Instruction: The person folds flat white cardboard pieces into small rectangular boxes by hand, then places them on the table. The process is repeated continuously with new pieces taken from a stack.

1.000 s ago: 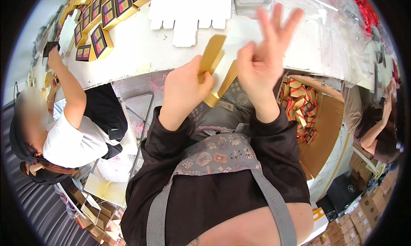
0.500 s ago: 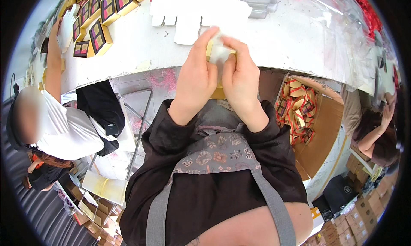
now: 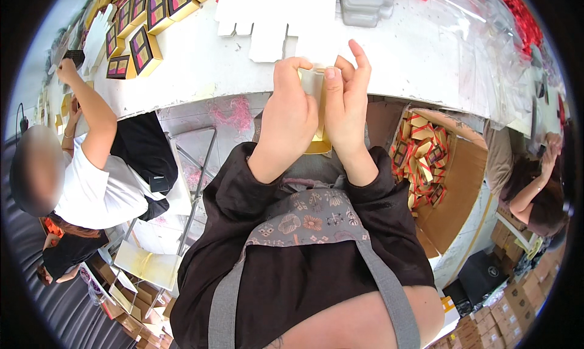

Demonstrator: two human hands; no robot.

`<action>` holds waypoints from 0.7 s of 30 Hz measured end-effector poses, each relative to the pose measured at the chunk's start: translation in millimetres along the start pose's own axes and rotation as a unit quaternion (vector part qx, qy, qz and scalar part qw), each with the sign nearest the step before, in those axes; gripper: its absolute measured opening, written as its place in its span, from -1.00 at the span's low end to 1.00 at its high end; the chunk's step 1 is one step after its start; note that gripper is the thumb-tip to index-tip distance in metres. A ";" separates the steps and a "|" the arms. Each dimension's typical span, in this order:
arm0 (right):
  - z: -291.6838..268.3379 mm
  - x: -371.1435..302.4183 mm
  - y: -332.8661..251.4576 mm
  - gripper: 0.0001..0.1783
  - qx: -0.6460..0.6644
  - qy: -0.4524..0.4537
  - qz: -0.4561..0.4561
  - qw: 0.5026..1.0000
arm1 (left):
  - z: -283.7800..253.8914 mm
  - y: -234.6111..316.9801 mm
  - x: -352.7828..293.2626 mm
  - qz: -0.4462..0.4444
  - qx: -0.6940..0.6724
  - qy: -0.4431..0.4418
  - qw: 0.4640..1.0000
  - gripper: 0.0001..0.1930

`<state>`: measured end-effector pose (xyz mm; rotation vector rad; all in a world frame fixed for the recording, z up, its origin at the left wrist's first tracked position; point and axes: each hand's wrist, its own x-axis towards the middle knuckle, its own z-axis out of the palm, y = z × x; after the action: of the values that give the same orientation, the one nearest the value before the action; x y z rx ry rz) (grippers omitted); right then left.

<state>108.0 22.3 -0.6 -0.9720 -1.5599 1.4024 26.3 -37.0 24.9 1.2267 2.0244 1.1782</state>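
Observation:
Between my two hands, at the table's near edge, is a small folding carton point(image 3: 317, 146), gold outside with a pale inside. My left hand point(image 3: 288, 112) wraps round its left side, fingers bent over the upper end. Against the right side presses my right hand point(image 3: 344, 115), its thumb at the upper rim and a couple of fingers raised away. Much of the carton is hidden behind both hands. Just beyond them, flat white carton blanks point(image 3: 277, 20) lie on the white table point(image 3: 201, 63).
Gold boxes with dark fronts point(image 3: 146, 52) stand far left. Clear plastic trays point(image 3: 360, 5) and plastic film point(image 3: 462, 39) lie far right. Right of me, a large cardboard box point(image 3: 456, 191) holds several small gold boxes with red ribbon point(image 3: 421, 160). People work on either side.
My right hand's fingers have lifted and spread, its thumb now at the carton's rim. The carton's pale opening and gold lower end show more. The person at left has drawn an arm in.

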 end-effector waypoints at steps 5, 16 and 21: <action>4.0 1.8 10.2 -0.71 0.075 -0.004 -0.014 0.997 | 4.6 4.1 -1.9 -0.013 -0.053 0.041 0.998 -0.61; -0.3 1.0 14.4 -0.72 0.238 -0.104 -0.076 0.963 | -3.6 -14.2 -6.8 0.015 -0.084 0.010 0.996 -0.60; -7.8 4.2 -9.3 -0.80 0.232 -0.180 0.048 0.955 | -4.9 -9.8 -6.9 -0.006 -0.220 0.012 0.975 -0.59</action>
<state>113.3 28.3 9.5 -0.5301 -1.3428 1.9864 21.4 -47.3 18.7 0.9781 1.6561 1.5365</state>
